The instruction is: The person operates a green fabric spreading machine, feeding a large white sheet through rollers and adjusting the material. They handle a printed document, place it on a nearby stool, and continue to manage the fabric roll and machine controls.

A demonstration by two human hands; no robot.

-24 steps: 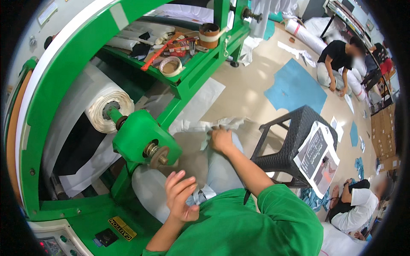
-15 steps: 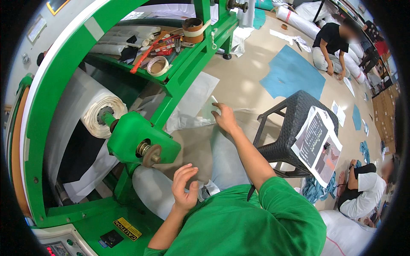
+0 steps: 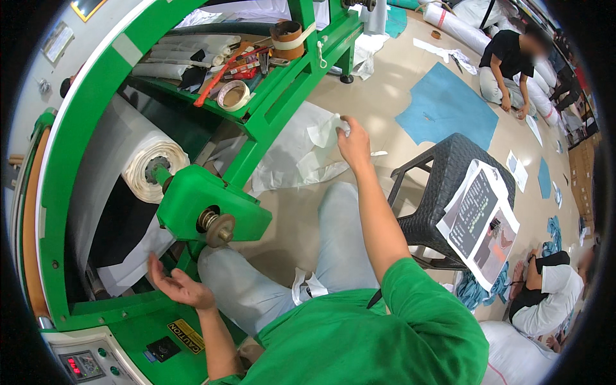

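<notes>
Green painted steel fills the left of the view: a curved machine frame [image 3: 96,83] with a grey control panel [image 3: 80,362] at its lower edge. Inside the frame, a roll of white plastic film [image 3: 151,168] sits on a shaft, its sheet hanging down behind a green bearing housing [image 3: 192,205] with a brass-coloured hub.

Left hand [image 3: 179,287]: palm up, fingers loosely spread, empty. It hovers just in front of the frame's lower beam, below the hanging film; whether a fingertip touches the film cannot be told.

Above, on the frame's green shelf [image 3: 269,96]: a roll of beige tape [image 3: 232,95], a red-handled tool [image 3: 215,80], a brown tape roll [image 3: 287,35] and folded white sheets.

Centre: the person's knees in light grey trousers [image 3: 289,276], seen over a green shirt [image 3: 359,333].

Right hand [image 3: 354,142]: arm stretched forward, fingers pinched on a crumpled piece of white film [image 3: 327,131], which is lifted clear of the beige floor [image 3: 398,77]. Under it, a larger white sheet [image 3: 289,151] lies on the floor against the frame's leg.

Right of the arm: a black woven plastic stool [image 3: 449,173] with printed paper sheets [image 3: 478,221] draped over its edge. Blue fabric pieces [image 3: 446,106] lie on the floor beyond. A person in black [image 3: 507,58] kneels at the far right top; another in white [image 3: 552,289] sits at the lower right.
</notes>
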